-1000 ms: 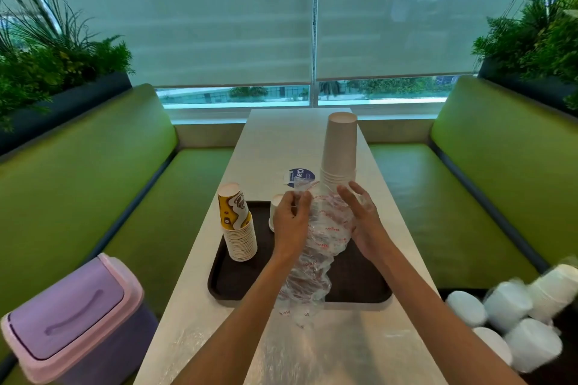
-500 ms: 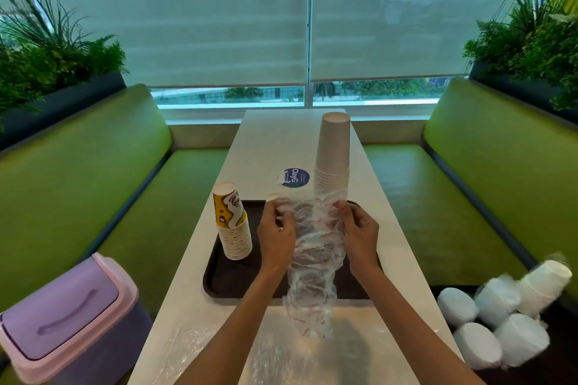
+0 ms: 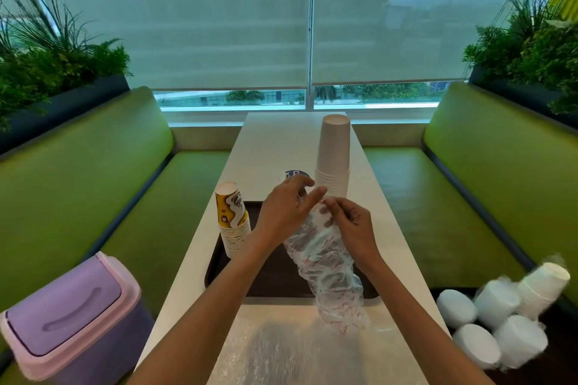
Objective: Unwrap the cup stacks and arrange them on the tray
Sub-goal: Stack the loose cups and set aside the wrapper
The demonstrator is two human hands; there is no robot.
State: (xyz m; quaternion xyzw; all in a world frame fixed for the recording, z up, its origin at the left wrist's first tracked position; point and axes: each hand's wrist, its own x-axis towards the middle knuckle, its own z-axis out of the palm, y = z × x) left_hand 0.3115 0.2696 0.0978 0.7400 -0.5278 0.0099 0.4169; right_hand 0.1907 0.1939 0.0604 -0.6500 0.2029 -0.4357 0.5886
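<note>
We see the left hand (image 3: 287, 212) and the right hand (image 3: 353, 228) close together over the far half of the tray (image 3: 272, 278), fingertips almost meeting. Each pinches the top end of the clear plastic wrapper (image 3: 325, 266). The left has it between thumb and stretched fingers, and the right's fingers are curled onto it.

The hands and wrapper stand in the way of much. They hide the foot of the tall white cup stack (image 3: 333, 159) at twelve o'clock, so we cannot tell whether it stands on the tray or on the table (image 3: 281, 141). They also cover most of a blue round sticker (image 3: 294, 173) just beyond the left hand. At nine o'clock from the hands, the printed yellow cup stack (image 3: 233, 219) stands in the tray's far left corner.

The wrapper is crumpled, see-through film with small red print, and the dark tray shows through it. Its long axis runs from the hands down toward five o'clock, and its loose end hangs past the tray's near rim. Both cup stacks stand with their bases up. The white one is upright, and the printed one leans a little left at its top.

More clear film (image 3: 281, 350) lies on the table at six o'clock. Wrapped white cup stacks (image 3: 500, 316) lie at four o'clock on the right bench (image 3: 453, 197). A purple bin (image 3: 72, 312) stands at eight o'clock.
</note>
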